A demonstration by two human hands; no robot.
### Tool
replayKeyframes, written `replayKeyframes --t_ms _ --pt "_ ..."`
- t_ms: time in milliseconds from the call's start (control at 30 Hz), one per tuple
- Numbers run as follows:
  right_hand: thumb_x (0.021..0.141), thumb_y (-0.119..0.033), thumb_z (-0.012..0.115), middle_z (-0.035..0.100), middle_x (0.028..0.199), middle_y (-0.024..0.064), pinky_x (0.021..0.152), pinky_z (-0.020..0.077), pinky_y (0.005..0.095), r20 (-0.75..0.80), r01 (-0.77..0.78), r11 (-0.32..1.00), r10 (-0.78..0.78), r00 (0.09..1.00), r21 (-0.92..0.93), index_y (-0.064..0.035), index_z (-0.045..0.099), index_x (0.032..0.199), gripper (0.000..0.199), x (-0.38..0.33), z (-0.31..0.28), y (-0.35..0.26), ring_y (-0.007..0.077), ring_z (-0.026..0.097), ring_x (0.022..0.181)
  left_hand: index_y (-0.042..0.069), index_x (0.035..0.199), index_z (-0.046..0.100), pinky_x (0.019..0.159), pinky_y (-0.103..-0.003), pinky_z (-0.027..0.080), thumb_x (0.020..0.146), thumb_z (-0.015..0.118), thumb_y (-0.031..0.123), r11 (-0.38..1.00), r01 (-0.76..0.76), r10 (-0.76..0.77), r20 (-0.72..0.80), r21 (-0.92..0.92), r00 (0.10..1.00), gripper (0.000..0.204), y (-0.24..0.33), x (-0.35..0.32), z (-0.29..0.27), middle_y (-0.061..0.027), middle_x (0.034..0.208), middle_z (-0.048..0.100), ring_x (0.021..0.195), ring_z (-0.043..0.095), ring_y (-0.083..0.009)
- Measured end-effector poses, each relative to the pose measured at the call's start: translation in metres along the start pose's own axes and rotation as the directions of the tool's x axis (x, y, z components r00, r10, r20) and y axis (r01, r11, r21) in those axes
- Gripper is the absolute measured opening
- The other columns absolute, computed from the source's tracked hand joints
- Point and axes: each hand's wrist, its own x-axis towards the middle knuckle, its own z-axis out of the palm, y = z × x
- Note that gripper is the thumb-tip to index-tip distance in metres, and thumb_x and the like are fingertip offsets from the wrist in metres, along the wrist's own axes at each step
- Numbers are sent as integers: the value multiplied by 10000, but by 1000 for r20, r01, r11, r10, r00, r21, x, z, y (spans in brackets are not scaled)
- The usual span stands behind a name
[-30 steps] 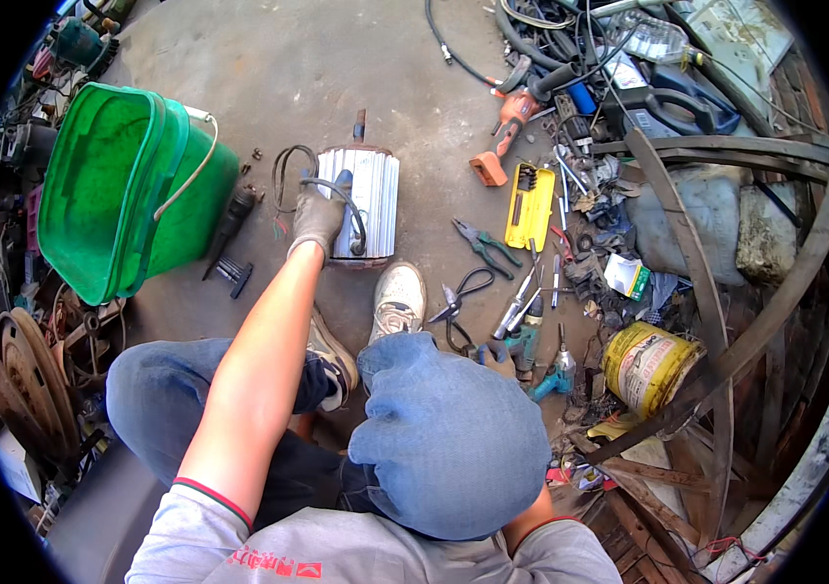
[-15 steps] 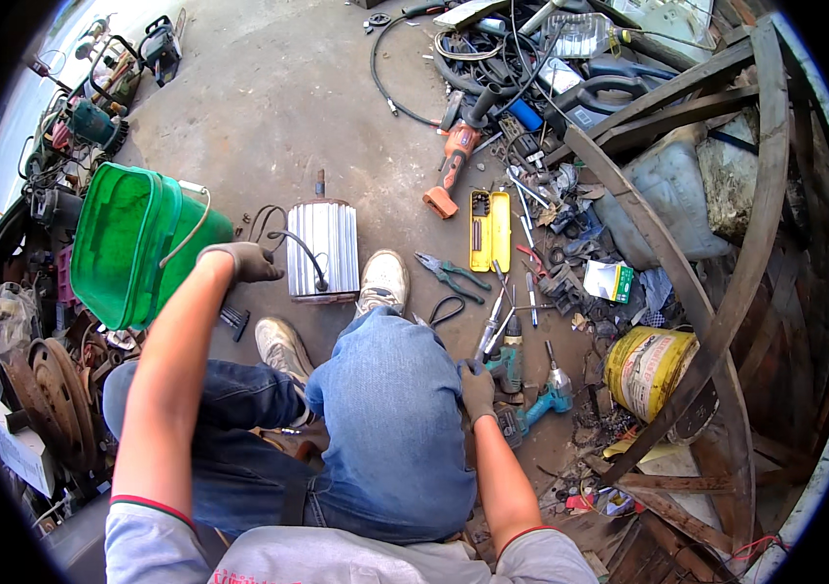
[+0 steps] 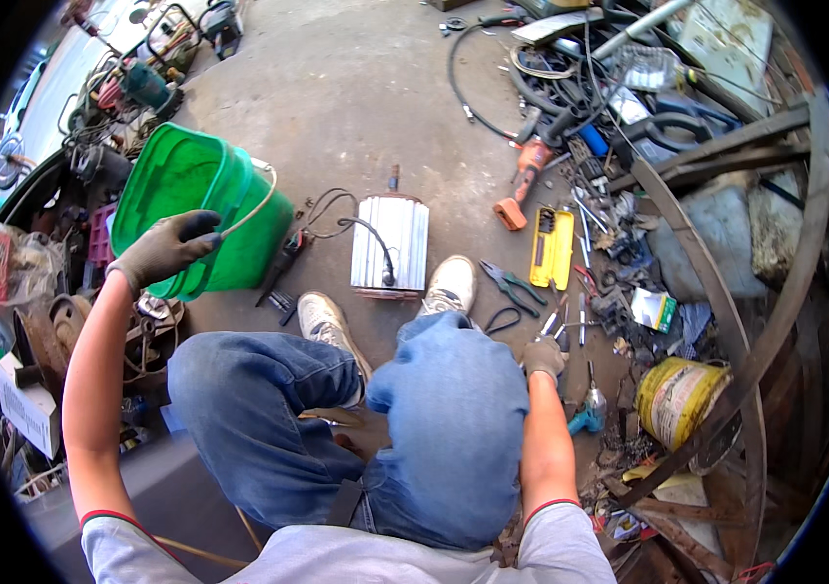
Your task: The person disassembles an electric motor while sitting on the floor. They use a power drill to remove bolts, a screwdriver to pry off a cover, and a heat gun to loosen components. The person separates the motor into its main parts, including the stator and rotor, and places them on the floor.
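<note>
Motor (image 3: pixel 412 243), silver and ribbed, lies on the floor just ahead of your shoes (image 3: pixel 451 285), its rusty shaft (image 3: pixel 394 179) pointing away from you. A black cable (image 3: pixel 369 233) comes out of its side and loops over to the left, onto the bare floor.

Your left hand (image 3: pixel 169 251), in a grey glove, hangs to the left of the motor, well apart from it. Its fingers are loosely stretched toward the right, a little spread, and grip nothing. Behind it stands a green bucket (image 3: pixel 264 229) with its handle (image 3: pixel 261 206) leaning to the right; you cannot tell from this view whether the glove touches the bucket's wall.

Your right hand (image 3: pixel 543 358), also gloved, is down beside your right knee (image 3: pixel 458 389), among the tools. Its fingers look bent, but what they hold, if anything, cannot be told. Near it lie a slim metal rod (image 3: pixel 582 321) and a blue-green drill (image 3: pixel 590 416).

Beyond your right knee are green-handled pliers (image 3: pixel 523 292), then an open yellow case (image 3: pixel 556 248), with an orange power tool (image 3: pixel 531 165) farther out. At your far right, a yellow tub (image 3: pixel 672 399) sits by curved brown strips (image 3: pixel 692 255).
</note>
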Motion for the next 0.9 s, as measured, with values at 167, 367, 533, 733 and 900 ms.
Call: replayKeyframes --t_ms 167,367,533,733,900 --pt "827 -492 683 661 1225 202 946 505 427 14 -180 982 181 983 -53 -4 670 1168 595 2 -28 -11 324 631 1163 62 1346 567 1000 -369 476 929 654 369 990 -109 124 204 -87 971 525 40 41 19 -158 1281 639 1162 624 -260" --pt "793 -467 689 664 1050 341 924 487 485 85 17 988 -30 996 152 131 660 1029 644 -15 -5 1 457 641 1058 34 1361 549 1028 -388 454 886 654 464 979 -121 144 133 -161 981 650 76 158 99 -253 1325 572 1228 572 -346" --pt "762 -267 766 682 882 179 772 507 428 151 85 863 -183 971 497 75 625 994 436 -48 -37 6 323 663 798 -54 1461 379 1148 -405 344 639 798 579 971 96 -75 101 -220 992 1119 76 230 200 -283 1507 376 1396 394 -391" --pt "769 -167 751 674 899 117 774 519 370 334 256 845 -438 835 469 -19 584 1070 374 -23 -167 -131 240 659 830 -12 1534 230 1190 -523 228 591 820 642 953 179 -113 261 -244 959 1290 79 243 230 -305 1542 259 1448 180 -521" --pt "764 -190 722 690 1028 180 896 512 380 443 736 647 -730 521 200 -66 546 1355 630 33 -208 -267 314 675 955 -32 1529 208 1205 -526 165 609 808 661 943 186 -131 205 -278 970 1298 63 235 238 -348 1519 240 1448 151 -527"
